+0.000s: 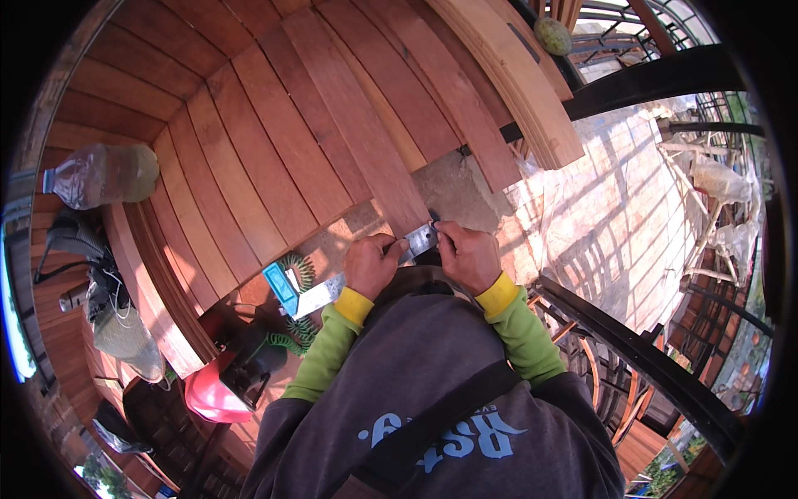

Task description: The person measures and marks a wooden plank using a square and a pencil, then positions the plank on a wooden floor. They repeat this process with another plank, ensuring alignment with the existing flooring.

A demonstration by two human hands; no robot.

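Observation:
A try square with a blue stock (281,288) and a long silver blade (318,297) lies across the end of a reddish wooden board (391,187). My left hand (371,264) is closed around the blade's middle, thumb towards the board. My right hand (470,258) is closed at the blade's far tip, by the board's corner. Whether those fingers pinch the blade, the board or something small between them cannot be made out. The board rests on a deck of similar planks (249,154) and sticks out past their ends towards me.
Thicker planks (532,100) are stacked at the upper right, near a black metal beam (657,83). Another black rail (632,349) runs at my right. A large plastic bottle (116,176), a woven bag (125,333), a green coiled hose (291,337) and a red machine (214,392) are at the left.

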